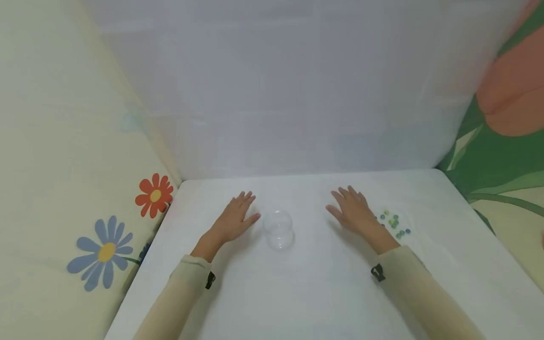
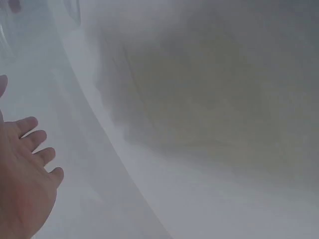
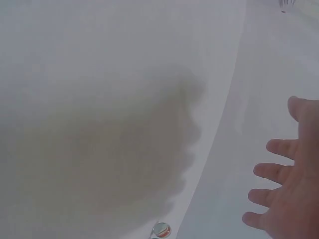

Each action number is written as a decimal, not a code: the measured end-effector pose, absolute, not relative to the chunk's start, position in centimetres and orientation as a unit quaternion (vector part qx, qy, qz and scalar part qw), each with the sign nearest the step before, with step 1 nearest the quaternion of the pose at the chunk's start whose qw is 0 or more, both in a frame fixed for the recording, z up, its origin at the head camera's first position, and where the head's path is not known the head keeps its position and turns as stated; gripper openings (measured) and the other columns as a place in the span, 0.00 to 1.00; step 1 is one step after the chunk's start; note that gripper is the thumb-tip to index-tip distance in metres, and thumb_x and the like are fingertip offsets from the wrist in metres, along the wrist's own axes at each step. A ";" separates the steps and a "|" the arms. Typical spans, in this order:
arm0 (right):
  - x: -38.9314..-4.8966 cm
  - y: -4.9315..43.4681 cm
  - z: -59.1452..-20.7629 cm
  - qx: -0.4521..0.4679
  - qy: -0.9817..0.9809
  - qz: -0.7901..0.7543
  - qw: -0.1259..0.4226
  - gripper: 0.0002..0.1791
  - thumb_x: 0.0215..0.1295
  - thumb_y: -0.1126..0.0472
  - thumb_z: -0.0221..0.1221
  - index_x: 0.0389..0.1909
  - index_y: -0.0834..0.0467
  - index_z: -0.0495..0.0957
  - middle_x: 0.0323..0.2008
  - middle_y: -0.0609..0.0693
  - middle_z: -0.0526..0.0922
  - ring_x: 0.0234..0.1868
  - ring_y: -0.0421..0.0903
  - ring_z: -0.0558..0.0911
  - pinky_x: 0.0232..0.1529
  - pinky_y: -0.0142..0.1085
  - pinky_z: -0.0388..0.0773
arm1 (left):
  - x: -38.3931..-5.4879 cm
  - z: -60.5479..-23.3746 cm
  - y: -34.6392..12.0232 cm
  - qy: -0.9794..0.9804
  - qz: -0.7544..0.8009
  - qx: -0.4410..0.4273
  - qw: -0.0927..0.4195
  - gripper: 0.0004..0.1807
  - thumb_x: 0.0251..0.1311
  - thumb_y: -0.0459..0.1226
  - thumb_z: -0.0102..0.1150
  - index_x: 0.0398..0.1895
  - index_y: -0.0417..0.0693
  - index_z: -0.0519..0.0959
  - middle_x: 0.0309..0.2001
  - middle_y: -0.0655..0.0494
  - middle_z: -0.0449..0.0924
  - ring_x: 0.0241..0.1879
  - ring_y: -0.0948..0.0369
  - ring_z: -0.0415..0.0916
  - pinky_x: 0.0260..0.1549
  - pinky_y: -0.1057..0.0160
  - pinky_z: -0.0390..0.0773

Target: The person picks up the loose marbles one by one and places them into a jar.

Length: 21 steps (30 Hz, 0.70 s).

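A clear, round, see-through container (image 1: 278, 229) stands on the white table between the two hands. My left hand (image 1: 233, 219) is just left of it, fingers extended and holding nothing; its thumb points toward the container's rim. My right hand (image 1: 352, 212) is farther off on the other side, with spread fingers and nothing in them. Just right of that hand lie several green, yellow and blue glass marbles (image 1: 393, 223), partly hidden by the hand. One marble (image 3: 162, 229) shows at the bottom of the right wrist view. The left wrist view shows the left hand's fingers (image 2: 35, 139) apart.
The white table (image 1: 276, 293) meets a pale backdrop (image 1: 297, 94) along its far edge. Flowered cloth (image 1: 106, 252) hangs at the left, and a green and pink patterned cloth (image 1: 505, 160) at the right. Around the marbles, a faint transparent outline is hard to make out.
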State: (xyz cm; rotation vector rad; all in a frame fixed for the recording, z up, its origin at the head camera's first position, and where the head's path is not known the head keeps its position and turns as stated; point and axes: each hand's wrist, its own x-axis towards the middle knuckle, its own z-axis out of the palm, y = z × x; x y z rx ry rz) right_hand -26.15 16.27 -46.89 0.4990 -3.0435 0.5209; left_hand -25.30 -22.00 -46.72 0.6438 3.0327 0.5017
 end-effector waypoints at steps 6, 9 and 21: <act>-25.3 17.6 -46.8 0.174 -0.970 0.170 0.021 0.33 0.80 0.45 0.46 0.74 0.64 0.63 0.73 0.68 0.62 0.77 0.68 0.54 0.76 0.63 0.47 | -24.5 -46.8 -21.9 0.956 0.146 0.254 -0.024 0.38 0.74 0.60 0.43 0.78 0.46 0.61 0.79 0.50 0.55 0.80 0.50 0.46 0.79 0.47 0.44; -25.0 18.3 -46.9 0.184 -0.968 0.170 0.026 0.32 0.79 0.46 0.46 0.73 0.65 0.64 0.72 0.69 0.64 0.76 0.68 0.56 0.75 0.64 0.48 | -24.0 -46.5 -21.8 0.953 0.148 0.263 -0.025 0.39 0.73 0.61 0.44 0.78 0.47 0.61 0.79 0.51 0.55 0.80 0.50 0.46 0.79 0.47 0.45; -23.8 21.2 -46.9 0.192 -0.960 0.198 0.036 0.30 0.78 0.49 0.50 0.70 0.65 0.68 0.68 0.69 0.69 0.74 0.69 0.59 0.75 0.63 0.52 | -22.2 -46.4 -20.9 0.960 0.111 0.258 0.003 0.50 0.71 0.66 0.42 0.82 0.42 0.45 0.82 0.48 0.43 0.81 0.52 0.38 0.79 0.51 0.43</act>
